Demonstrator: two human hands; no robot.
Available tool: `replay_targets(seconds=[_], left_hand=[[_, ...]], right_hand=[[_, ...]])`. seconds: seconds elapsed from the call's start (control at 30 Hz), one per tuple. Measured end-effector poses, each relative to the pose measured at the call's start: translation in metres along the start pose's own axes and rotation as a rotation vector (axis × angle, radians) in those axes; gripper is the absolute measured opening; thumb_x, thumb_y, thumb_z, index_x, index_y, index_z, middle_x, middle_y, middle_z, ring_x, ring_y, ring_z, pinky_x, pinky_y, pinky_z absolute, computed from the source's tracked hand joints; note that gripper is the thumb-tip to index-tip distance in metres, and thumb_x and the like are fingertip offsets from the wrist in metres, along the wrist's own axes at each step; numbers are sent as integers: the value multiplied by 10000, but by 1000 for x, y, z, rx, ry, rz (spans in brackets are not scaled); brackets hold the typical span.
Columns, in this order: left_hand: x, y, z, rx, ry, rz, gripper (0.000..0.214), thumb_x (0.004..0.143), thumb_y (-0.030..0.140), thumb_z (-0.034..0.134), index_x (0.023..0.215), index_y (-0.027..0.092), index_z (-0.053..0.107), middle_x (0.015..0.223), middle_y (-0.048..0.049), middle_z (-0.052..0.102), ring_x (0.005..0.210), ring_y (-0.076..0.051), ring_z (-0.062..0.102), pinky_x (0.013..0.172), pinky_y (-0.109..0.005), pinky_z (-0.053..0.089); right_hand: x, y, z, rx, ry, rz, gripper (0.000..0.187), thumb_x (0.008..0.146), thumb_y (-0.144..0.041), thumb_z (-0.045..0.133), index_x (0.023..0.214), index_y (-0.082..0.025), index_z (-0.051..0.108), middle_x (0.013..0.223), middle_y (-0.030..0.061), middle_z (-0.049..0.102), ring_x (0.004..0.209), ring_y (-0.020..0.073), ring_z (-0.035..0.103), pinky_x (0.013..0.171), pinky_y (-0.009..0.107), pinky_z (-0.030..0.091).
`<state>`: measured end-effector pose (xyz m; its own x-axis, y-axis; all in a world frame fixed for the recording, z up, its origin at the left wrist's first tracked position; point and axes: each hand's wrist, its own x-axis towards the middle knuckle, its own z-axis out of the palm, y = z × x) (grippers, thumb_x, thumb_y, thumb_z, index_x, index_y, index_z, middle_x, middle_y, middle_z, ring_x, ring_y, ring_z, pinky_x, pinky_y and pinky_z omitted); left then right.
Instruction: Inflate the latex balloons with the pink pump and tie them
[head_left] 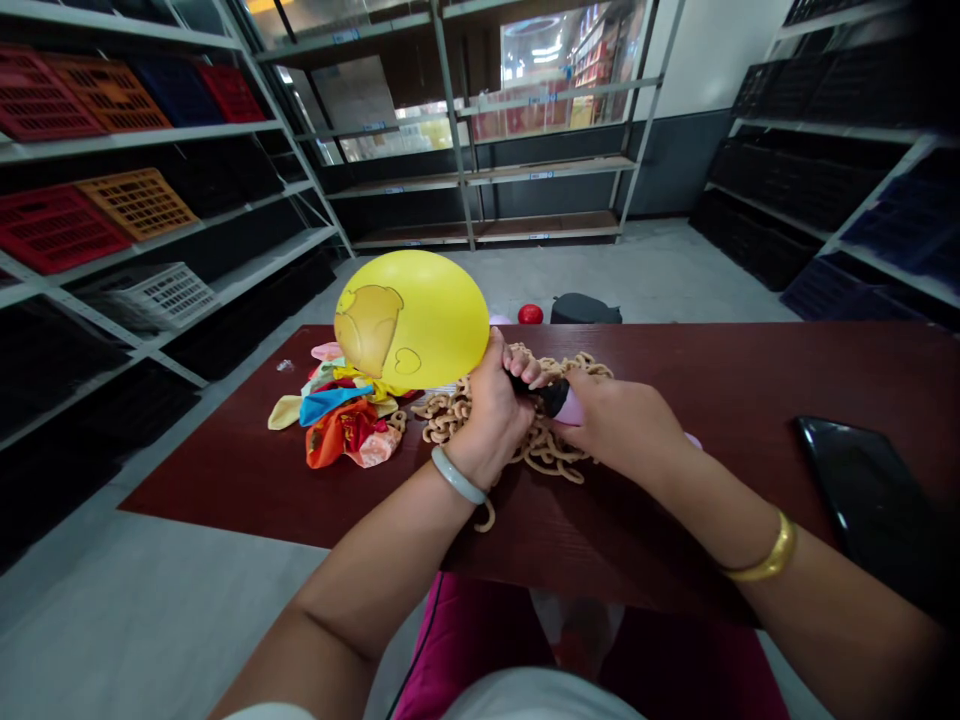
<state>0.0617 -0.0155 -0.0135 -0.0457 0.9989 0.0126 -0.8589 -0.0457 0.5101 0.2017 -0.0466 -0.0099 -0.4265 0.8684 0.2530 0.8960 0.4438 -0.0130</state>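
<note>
A yellow balloon (442, 310), inflated and printed with a cartoon figure and a small heart, rises from my left hand (496, 405). The fingers of that hand are closed around the balloon's neck and the black end of a hand balloon pump (555, 398). My right hand (626, 425) is wrapped around the pump's purple part, and a bit of purple shows beyond the wrist. Beneath both hands lies a heap of beige curled, ring-like pieces (551, 460). Left of them is a pile of limp balloons (341, 420) in several colours. The balloon's mouth is hidden by my fingers.
The dark red table (247, 480) carries a black phone (870, 480) on the right. Beyond its far edge are a red ball-like object (530, 314) and a dark grey object (585, 309). Shelves with crates (120, 95) line the left; more shelving stands behind and right.
</note>
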Motion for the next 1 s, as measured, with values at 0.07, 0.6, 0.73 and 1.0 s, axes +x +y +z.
replay_targets(seconds=[0.07, 0.6, 0.73, 1.0], left_hand=[[6, 17, -2, 6, -11, 19, 484, 873, 424, 565, 553, 186, 292, 451, 68, 263, 371, -63, 299, 392, -212, 266], [15, 60, -7, -54, 13, 210, 524, 890, 433, 535, 533, 185, 242, 422, 75, 230, 337, -51, 274, 370, -198, 244], [3, 21, 2, -15, 13, 133, 525, 848, 499, 572, 544, 183, 284, 442, 71, 259, 354, -54, 286, 372, -201, 258], [-13, -10, 8, 56, 83, 97, 448, 856, 507, 552, 591, 183, 391, 547, 16, 459, 503, -106, 500, 535, -255, 445]], right_hand=[[1, 2, -1, 11, 6, 5, 401, 815, -538, 526, 1044, -209, 536, 957, 83, 700, 818, 259, 664, 587, 313, 392], [2, 17, -3, -91, 71, -29, 522, 815, -517, 535, 1204, -168, 520, 1055, 116, 686, 810, 271, 662, 591, 342, 424], [0, 5, -4, -71, 64, -30, 520, 826, -518, 525, 1204, -162, 510, 1023, 114, 689, 821, 275, 660, 583, 339, 419], [1, 2, -6, -38, 25, -12, 486, 804, -492, 560, 1165, -169, 519, 1058, 129, 674, 859, 279, 656, 593, 327, 419]])
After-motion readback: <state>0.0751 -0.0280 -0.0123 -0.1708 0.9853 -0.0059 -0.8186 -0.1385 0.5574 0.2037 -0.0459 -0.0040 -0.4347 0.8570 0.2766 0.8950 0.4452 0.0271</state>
